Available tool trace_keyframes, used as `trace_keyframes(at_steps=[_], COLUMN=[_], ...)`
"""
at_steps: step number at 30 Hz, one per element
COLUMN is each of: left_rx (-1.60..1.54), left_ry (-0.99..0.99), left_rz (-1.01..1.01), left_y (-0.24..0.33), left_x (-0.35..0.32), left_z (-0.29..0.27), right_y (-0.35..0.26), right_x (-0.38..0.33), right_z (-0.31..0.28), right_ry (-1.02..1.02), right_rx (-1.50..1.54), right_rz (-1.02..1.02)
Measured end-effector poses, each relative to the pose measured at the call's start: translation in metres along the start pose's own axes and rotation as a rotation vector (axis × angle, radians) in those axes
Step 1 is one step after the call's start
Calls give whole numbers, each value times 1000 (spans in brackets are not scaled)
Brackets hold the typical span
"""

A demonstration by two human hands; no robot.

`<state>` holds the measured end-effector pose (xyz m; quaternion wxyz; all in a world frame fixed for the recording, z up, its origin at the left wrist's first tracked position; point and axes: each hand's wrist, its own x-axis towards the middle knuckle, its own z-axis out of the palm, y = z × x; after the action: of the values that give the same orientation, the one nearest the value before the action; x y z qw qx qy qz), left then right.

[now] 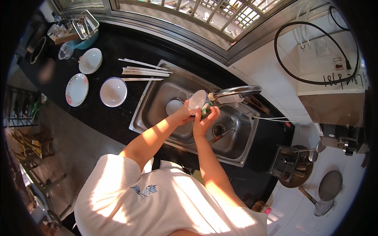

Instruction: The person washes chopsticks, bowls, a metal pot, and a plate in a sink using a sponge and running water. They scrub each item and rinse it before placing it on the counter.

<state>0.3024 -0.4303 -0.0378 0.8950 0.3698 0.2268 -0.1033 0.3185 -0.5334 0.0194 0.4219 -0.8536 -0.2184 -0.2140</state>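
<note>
Over the metal sink (143, 114), my left hand (184, 114) is closed on a small whitish, translucent cup (197, 99), held tilted just beside the faucet (232, 93). Against the cup's near side, the fingers of my right hand (205, 120) are curled round a green and white scrubber (206, 109), partly hidden by them. Whether water runs from the spout I cannot make out. Below my left hand, a white bowl (173, 107) lies in the sink's left part. Under my right wrist, a long-handled utensil (216, 139) rests near the drain (218, 129).
Several chopsticks (143, 72) lie on the black counter, some reaching over the sink rim. Left of them are a blue-rimmed bowl (113, 92), a floral plate (76, 90) and another bowl (91, 61). A utensil basket (86, 25) stands far left. Pans (330, 185) hang at right.
</note>
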Motion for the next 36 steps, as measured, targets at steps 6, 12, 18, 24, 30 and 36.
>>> trace_keyframes(at_steps=[6, 12, 18, 24, 30, 36], left_rx=[86, 137, -490, 287, 1046, 276], left_ry=[82, -251, -405, 569, 558, 100], left_rz=[-234, -237, -214, 395, 290, 624], left_y=[17, 11, -13, -52, 41, 37], left_x=[-11, -19, -2, 58, -23, -7], left_z=[8, -11, -5, -23, 38, 32], right_y=[15, 54, 61, 24, 48, 46], right_x=[44, 83, 38, 3, 9, 18], right_z=[19, 18, 26, 41, 16, 8], right_ry=[-61, -839, -585, 11, -107, -404], right_rx=[374, 1061, 1393, 1280, 786, 711], right_rz=[315, 1119, 1269, 1105, 872, 1177])
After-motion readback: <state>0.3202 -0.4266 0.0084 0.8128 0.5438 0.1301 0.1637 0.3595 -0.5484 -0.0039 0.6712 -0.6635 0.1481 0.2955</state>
